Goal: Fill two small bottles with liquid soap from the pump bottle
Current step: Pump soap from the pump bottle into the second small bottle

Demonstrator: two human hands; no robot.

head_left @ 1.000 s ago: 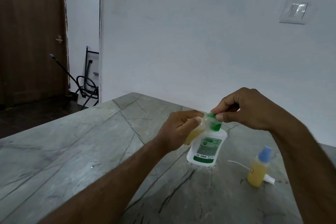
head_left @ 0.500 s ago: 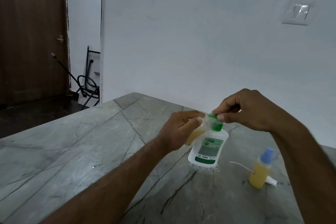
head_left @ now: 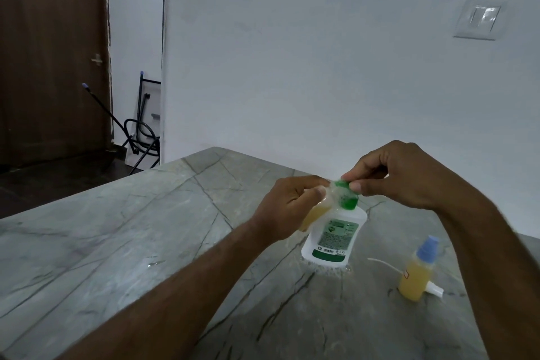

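Held above the grey veined stone desk, between both hands: a small clear plastic bottle part-filled with yellow liquid, tilted, neck toward a green cap. Directly below and just behind, standing on the desk: a white plastic soap bottle with a green and white label, its upper part partly hidden by the small bottle and the cap. Off to the right, well apart from the hands, upright on the desk: a second small bottle of yellow liquid with a blue cap. Just beside its base, lying flat: a white pump head with a thin white tube. On the wall above right, a white switch plate.

Left hand curled round the small clear bottle, thumb across its shoulder. Right hand pinching the green cap between thumb and fingertips, other fingers curled in.
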